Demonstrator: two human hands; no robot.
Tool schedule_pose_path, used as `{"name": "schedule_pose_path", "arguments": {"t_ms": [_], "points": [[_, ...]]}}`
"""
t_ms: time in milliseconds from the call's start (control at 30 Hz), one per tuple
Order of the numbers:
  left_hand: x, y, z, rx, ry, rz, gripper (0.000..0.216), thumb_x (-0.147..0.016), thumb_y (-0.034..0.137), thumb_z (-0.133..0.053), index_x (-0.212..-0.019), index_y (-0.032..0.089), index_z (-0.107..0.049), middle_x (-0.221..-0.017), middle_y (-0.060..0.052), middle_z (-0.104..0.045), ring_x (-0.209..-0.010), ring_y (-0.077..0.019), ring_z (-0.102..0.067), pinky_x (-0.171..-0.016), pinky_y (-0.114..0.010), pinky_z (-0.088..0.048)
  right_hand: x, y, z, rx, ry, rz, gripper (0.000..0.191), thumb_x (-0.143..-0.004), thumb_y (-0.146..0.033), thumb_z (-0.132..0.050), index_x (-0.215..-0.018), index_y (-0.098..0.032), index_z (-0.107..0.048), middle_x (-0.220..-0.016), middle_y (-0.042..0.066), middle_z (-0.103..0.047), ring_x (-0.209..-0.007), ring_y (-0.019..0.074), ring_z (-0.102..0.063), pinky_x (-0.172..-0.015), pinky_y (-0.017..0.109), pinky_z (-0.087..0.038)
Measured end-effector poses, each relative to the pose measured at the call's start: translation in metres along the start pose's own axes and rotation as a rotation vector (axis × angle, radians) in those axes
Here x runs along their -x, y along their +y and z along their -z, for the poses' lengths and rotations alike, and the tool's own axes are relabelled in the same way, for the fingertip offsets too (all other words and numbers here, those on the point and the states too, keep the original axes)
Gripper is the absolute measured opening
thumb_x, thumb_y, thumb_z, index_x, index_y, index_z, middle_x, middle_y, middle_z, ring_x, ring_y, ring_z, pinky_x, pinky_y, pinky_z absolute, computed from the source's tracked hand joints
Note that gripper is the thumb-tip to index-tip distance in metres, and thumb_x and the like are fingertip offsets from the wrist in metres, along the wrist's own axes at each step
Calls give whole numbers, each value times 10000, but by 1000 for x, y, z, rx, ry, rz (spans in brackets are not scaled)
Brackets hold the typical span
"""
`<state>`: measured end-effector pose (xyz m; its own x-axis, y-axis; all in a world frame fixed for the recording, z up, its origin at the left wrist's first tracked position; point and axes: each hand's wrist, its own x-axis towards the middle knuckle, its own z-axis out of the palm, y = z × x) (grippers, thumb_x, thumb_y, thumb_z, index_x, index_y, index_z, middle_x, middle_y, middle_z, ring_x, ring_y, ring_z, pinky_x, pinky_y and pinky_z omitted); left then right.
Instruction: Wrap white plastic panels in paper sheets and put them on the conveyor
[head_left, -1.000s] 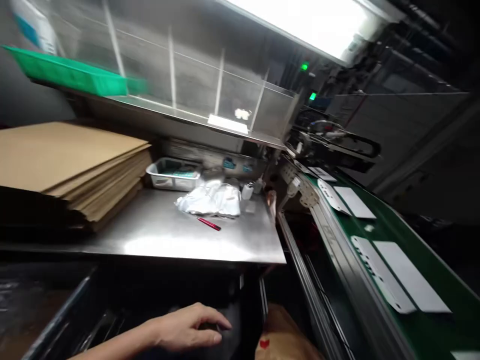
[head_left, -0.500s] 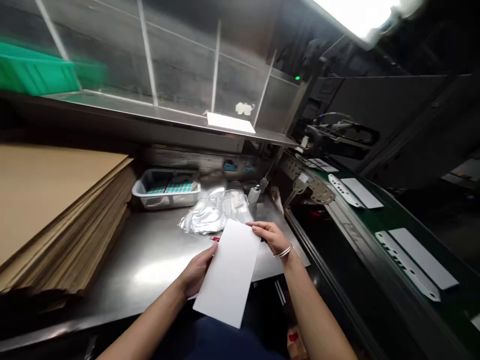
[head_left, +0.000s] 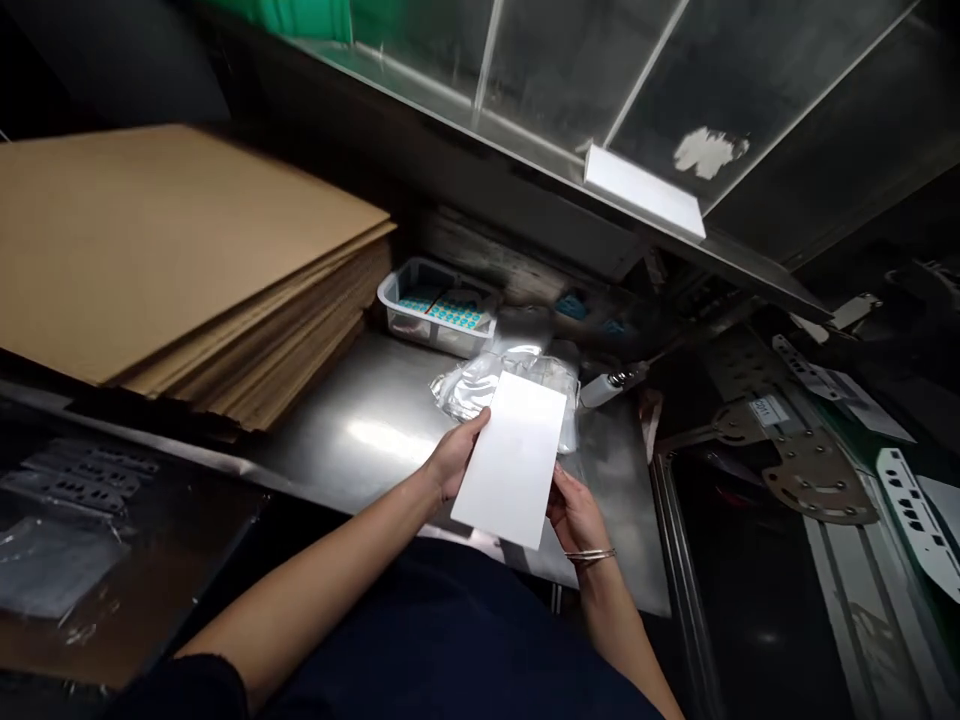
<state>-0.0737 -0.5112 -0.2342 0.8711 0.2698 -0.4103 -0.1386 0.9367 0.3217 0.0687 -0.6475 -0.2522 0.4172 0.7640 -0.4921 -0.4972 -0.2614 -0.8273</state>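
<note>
A plain white rectangular sheet or panel (head_left: 514,462) is held over the front of the metal table (head_left: 322,420), tilted toward me. My left hand (head_left: 459,455) grips its left edge, thumb on top and fingers beneath. On the opposite side, my right hand (head_left: 574,505) closes on the lower right edge, its fingers partly hidden under the panel. Just beyond the panel lie crumpled clear plastic bags (head_left: 469,385). Behind them stands a translucent plastic bin (head_left: 435,335) holding sheets of blue round stickers.
Brown cardboard sheets (head_left: 180,260) are stacked at left. A white bottle (head_left: 600,388) lies tilted at the table's right. An overhead shelf carries a white strip (head_left: 645,190). Slotted white plates (head_left: 915,510) rest on the green conveyor at right. Bagged parts (head_left: 67,540) sit lower left.
My view has turned left and tilted, bringing the cardboard and lower left area further in. My right hand has slid from the panel's top corner down to its lower right edge.
</note>
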Motion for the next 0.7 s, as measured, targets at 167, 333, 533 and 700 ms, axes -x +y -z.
{"name": "schedule_pose_path", "arguments": {"t_ms": [167, 333, 533, 700], "points": [[-52, -14, -24, 56, 18, -37, 497, -861, 494, -427, -1071, 79, -600, -897, -132, -701, -834, -272, -657, -811, -389, -491, 7, -8, 37, 37, 57, 75, 341, -715, -460, -656, -943, -207, -674, -892, 40, -709, -862, 193, -638, -729, 292, -500], [-81, -20, -46, 39, 53, -118, 467, -867, 468, -435, -1073, 81, -597, -909, -125, -700, -839, -267, -655, -816, -392, -493, 5, -22, 70, 223, 138, 151, 481, -790, -522, -525, -1125, -184, -596, -1033, 98, -659, -938, 236, -609, -754, 360, -496], [-85, -28, -54, 9, 86, -302, 438, -858, 434, -488, -1140, 110, -572, -931, -102, -699, -836, -240, -654, -827, -361, -489, -7, -46, 45, 1301, 293, 834, 473, -879, -475, -401, -1323, -314, -416, -1497, 61, -157, -1355, 313, -120, -1032, 577, -148], [-76, -23, -51, 3, 121, -465, 391, -869, 395, -489, -1164, 149, -561, -959, -78, -695, -831, -211, -654, -819, -321, -490, -33, -47, 35, 1616, 159, 859, 590, -834, -600, -393, -1361, -342, -330, -1507, 95, -99, -1363, 343, -49, -968, 681, -9]]}}
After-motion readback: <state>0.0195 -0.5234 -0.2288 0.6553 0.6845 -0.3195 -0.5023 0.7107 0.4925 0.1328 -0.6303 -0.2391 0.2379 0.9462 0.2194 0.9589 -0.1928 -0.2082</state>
